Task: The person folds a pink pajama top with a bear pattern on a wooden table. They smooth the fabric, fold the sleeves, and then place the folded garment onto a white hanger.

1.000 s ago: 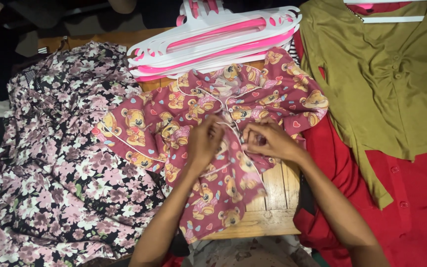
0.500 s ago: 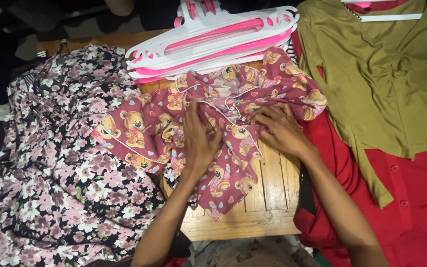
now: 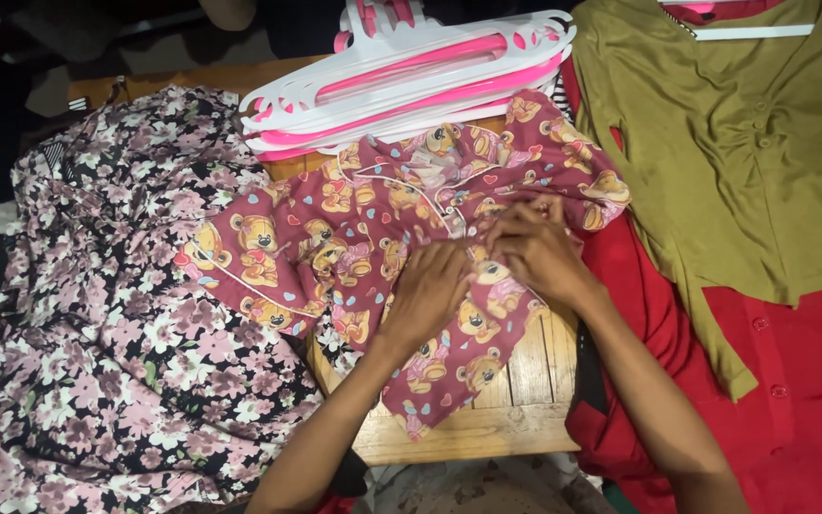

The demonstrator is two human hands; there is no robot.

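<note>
Left hand (image 3: pixel 427 290) flat, fingers spread, pressing maroon bear-print cotton shirt (image 3: pixel 373 228) | right hand (image 3: pixel 535 249) pinching its front | wooden slatted table (image 3: pixel 516 400) beneath

We see our left hand (image 3: pixel 427 290) and right hand (image 3: pixel 535 249) bare, without gloves, rings or watch, and both forearms behind them uncovered down to the frame's lower edge, with no sleeve showing anywhere near either wrist.
</note>
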